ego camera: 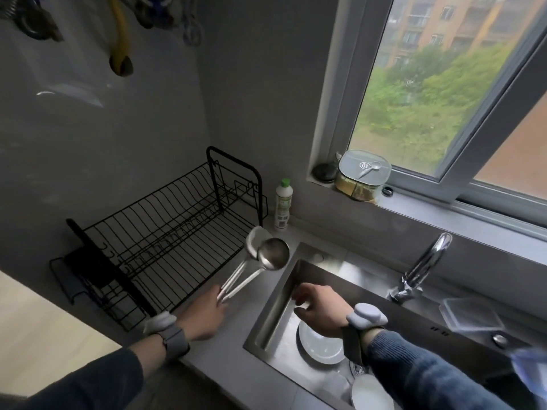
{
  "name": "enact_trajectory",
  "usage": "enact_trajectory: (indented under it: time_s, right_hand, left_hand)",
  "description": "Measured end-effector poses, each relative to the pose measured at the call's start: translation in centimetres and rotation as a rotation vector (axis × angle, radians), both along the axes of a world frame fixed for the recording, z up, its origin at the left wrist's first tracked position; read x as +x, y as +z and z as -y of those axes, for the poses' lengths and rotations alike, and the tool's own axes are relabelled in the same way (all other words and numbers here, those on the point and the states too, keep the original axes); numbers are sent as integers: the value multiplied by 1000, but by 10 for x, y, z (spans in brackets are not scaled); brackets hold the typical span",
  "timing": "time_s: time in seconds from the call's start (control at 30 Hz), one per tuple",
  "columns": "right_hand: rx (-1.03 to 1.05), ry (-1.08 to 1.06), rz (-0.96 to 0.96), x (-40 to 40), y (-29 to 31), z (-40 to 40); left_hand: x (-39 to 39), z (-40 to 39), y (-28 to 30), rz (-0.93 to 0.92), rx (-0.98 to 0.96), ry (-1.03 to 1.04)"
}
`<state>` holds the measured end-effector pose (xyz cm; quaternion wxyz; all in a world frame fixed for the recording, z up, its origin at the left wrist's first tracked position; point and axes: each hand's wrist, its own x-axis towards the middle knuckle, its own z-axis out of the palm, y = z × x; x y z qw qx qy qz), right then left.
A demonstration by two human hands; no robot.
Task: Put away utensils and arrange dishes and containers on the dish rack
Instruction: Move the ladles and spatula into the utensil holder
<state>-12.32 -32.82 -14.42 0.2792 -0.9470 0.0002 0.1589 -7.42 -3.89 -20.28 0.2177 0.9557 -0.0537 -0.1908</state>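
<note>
The left hand (204, 313) grips the handles of 2 utensils together: a stainless steel ladle with a round bowl (272, 254) and a flat pale-bladed metal spatula (255, 241). Both rise from the fist up and to the right, their heads side by side above the gap between the black wire 2-tier dish rack (165, 232) and the stainless steel sink (325, 279). The rack stands on the grey table (231, 362) against the wall, left of the sink, and a black wire side basket (94, 294) hangs at its near end.

The right hand (318, 307) reaches down into the sink with its fingers loosely curled; whether they hold anything cannot be told. Below it, in the basin, lies a round white plate (318, 344), and nearer the camera a second white dish (371, 393) sits beside a blurred blue-patterned piece.

A white bottle with a green cap (283, 207) stands in the corner just right of the rack. A chrome tap (423, 269) rises behind the sink, and a clear plastic container (470, 313) rests on the sink's right ledge. On the windowsill stands a square lidded tub with a small white spoon on top (362, 176).
</note>
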Motion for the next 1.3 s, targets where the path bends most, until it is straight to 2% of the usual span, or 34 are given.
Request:
enact_trajectory:
  time_s: [0.3,0.37,0.43,0.53,0.73,0.93,1.0,1.2,1.3]
  right_hand:
    - [124,-226,-164,-44,-29,11]
    - [285,-408,-184,-55,-32,18]
    - [562,-653,-225,-66,-36,23]
    - [859,-958,-210,-92,-44,35]
    - [1152,-1305,-107,-126,-51,58]
    - [1215,-1442,90,-149,-47,93]
    - [1202,-1451,161,-159,-41,107]
    - [1040,-1441,345,-174,-4,158]
    - [922,-1428,412,-180,11,183]
  left_hand:
    - [-80,73,8,1,-300,-257]
    - [-86,94,12,12,-331,-345]
    - [-88,109,11,-20,-348,-403]
    - [-91,133,11,-44,-296,-538]
    - [-93,174,15,-140,-289,-727]
    - [-98,228,33,-111,-275,-874]
    - [-99,250,43,-54,-211,-974]
    - [-99,321,73,91,-102,-1085]
    - [-99,355,90,178,-149,-1111]
